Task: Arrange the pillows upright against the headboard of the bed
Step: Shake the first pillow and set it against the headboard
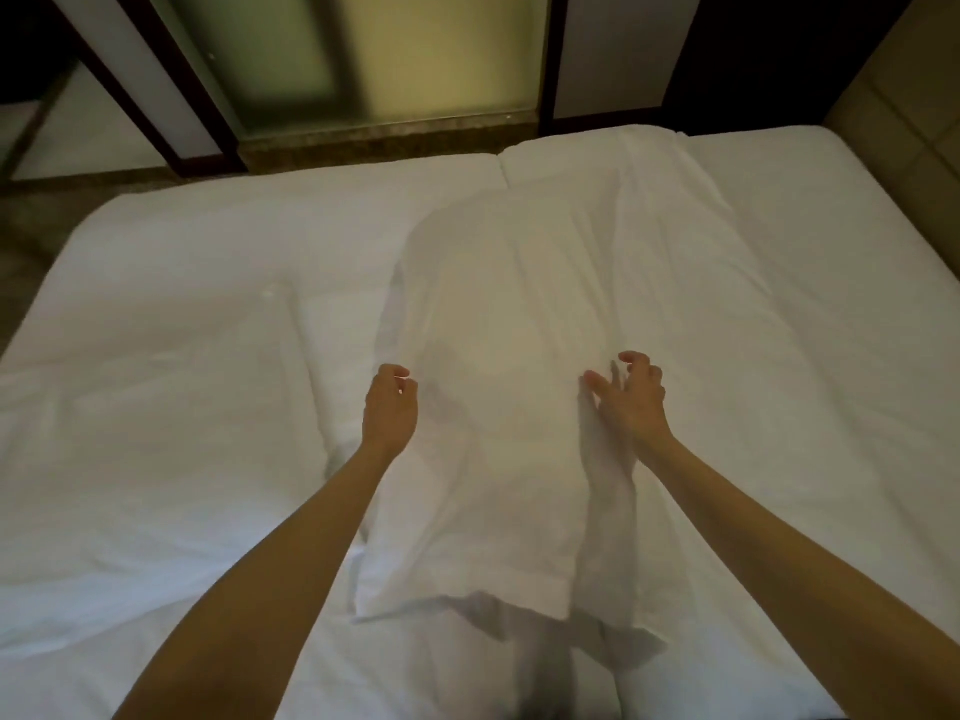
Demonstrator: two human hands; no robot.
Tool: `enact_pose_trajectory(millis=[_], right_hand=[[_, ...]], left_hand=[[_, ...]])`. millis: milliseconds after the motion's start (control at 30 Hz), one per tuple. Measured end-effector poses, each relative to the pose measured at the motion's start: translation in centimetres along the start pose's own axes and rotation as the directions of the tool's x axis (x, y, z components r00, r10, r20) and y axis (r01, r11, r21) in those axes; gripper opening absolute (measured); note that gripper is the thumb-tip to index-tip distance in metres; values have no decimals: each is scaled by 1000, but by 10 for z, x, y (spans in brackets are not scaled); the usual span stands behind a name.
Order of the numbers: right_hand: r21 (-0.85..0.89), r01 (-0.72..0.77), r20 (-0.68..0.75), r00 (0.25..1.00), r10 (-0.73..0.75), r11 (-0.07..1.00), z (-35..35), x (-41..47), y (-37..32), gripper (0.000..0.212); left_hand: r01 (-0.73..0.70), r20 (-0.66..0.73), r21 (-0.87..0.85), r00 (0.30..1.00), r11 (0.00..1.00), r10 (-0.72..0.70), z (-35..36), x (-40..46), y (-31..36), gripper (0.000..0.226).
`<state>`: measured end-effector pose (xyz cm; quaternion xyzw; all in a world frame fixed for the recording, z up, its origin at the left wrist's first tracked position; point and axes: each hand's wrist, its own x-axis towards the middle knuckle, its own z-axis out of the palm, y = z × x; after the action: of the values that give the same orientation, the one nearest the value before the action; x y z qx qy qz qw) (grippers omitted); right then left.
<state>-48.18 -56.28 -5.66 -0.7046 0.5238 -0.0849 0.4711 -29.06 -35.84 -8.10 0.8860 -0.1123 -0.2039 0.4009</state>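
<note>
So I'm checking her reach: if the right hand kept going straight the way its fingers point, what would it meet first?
Probably the white pillow lying flat on the bed. The right hand hovers open at its right side, fingers aimed up-left across it, though depth is unclear.

No readable text, labels, brands, numbers or signs anywhere in view — frame dim and soft.
</note>
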Motion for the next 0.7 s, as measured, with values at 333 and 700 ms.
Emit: enact_pose_trajectory(millis=[333, 700], right_hand=[[-376, -168, -173, 979, 109, 911, 66, 76, -6, 81], [-324, -96, -200, 979, 31, 941, 86, 84, 10, 65]], left_hand=[[297, 128, 42, 945, 954, -300, 32, 111, -3, 62], [239, 113, -194, 969, 951, -220, 59, 109, -37, 35]])
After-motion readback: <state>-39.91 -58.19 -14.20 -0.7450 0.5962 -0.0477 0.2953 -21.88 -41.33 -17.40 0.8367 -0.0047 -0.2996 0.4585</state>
